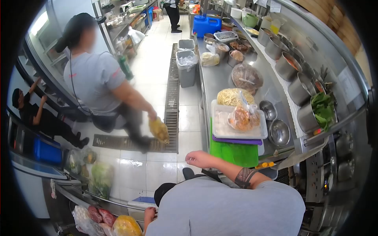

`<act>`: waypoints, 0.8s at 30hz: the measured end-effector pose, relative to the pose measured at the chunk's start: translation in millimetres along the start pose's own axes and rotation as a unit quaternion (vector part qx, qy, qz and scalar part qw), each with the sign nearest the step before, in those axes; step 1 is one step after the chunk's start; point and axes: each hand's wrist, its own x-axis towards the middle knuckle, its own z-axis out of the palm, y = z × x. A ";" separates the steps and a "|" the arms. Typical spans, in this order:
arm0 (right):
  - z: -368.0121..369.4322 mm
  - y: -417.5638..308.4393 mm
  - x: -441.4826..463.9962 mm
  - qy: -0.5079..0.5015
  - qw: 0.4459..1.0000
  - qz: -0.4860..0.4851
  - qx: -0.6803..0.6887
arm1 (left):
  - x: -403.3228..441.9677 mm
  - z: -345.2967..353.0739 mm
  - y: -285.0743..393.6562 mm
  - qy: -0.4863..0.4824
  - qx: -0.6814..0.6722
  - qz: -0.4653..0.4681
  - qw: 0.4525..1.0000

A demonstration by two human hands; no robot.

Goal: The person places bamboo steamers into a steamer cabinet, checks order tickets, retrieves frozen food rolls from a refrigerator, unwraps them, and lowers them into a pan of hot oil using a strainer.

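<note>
My right hand hangs over the tiled floor, left of the steel counter's front edge, below a tattooed forearm. Its fingers are curled in, and nothing shows in them. My left hand is low in the view, beside my grey shirt, next to a compartment of bagged food; its fingers are mostly hidden. Close to it lie a yellow bag, red packets and a clear bag. Nearest my right hand on the counter is a green cutting board, under a purple board and a white tray holding bagged orange food.
A person in a grey shirt carries a yellowish bag across the aisle. Another person in black is at the left. Grey bins stand by the counter. Steel bowls, a noodle bag and steel pots line the right.
</note>
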 end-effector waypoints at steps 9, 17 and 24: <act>-3.9 -7.9 110.2 0.040 0.999 0.016 0.012 | 131.4 -16.6 -13.9 0.078 0.212 0.119 0.967; -83.8 -94.5 202.3 0.072 0.995 0.039 -0.060 | 245.8 -150.0 114.5 -0.106 0.136 0.137 0.975; -196.4 -94.3 214.2 0.294 0.952 0.077 -0.043 | 345.4 -271.4 231.0 -0.007 -0.084 0.049 0.995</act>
